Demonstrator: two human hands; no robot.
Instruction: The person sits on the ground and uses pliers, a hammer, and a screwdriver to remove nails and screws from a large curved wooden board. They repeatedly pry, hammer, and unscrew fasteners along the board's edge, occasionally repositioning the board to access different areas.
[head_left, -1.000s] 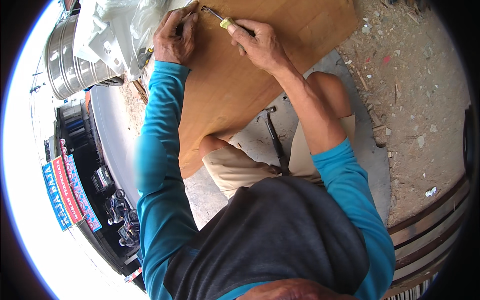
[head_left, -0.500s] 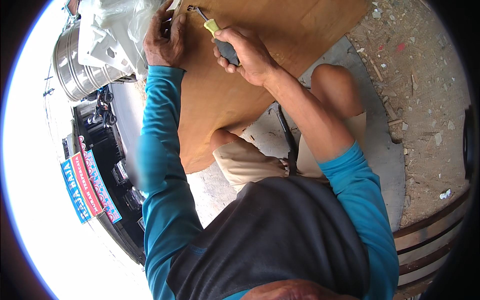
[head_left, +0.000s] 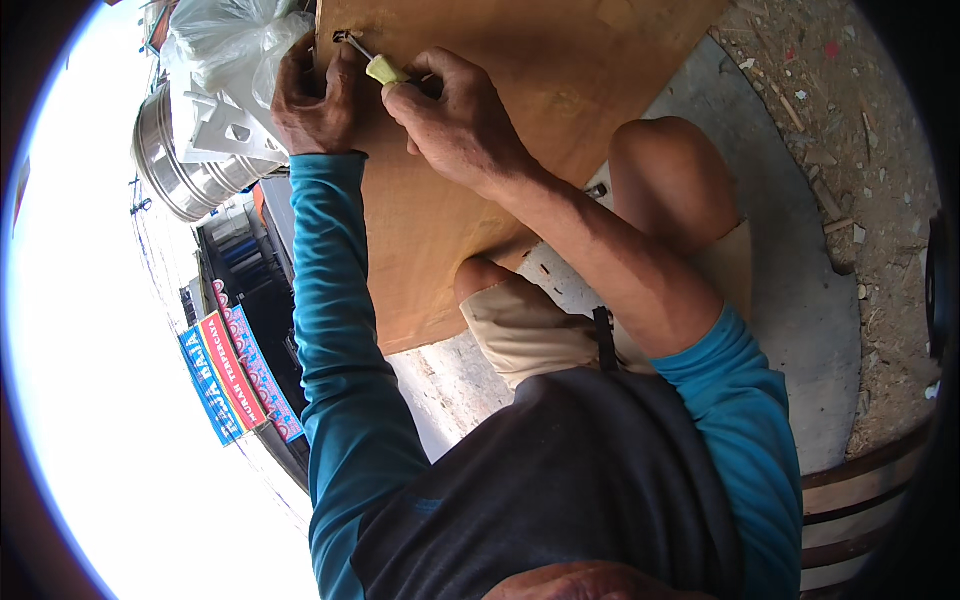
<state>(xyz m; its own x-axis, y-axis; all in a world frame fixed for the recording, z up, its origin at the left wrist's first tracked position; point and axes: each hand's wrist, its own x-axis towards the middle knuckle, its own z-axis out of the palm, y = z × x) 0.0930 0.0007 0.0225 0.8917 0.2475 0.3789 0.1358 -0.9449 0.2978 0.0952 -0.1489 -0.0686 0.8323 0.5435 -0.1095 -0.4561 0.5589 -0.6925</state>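
Observation:
My right hand [head_left: 462,122] is wrapped round the yellow-green handle of a screwdriver [head_left: 384,70]. Its metal tip reaches into a small dark cutout [head_left: 340,37] near the left edge of a brown wooden board [head_left: 450,240]. Beside that cutout, my left hand [head_left: 318,115] grips the board's edge, thumb on the face and fingers bent at the side. Those fingertips are partly hidden. Between my knees shows the dark handle of a hammer [head_left: 605,340], mostly covered by my right forearm.
Left of the board, a shiny metal drum [head_left: 180,165] carries white plastic pieces [head_left: 235,125] and a clear plastic bag [head_left: 230,40]. A grey sheet [head_left: 785,300] lies under me. Wood scraps and debris [head_left: 830,190] litter the ground at right, near a slatted wooden piece [head_left: 860,490].
My right hand has moved left and slightly down with the screwdriver, its handle now more covered by my fingers. The view has shifted, and my left hand stays at the board's edge.

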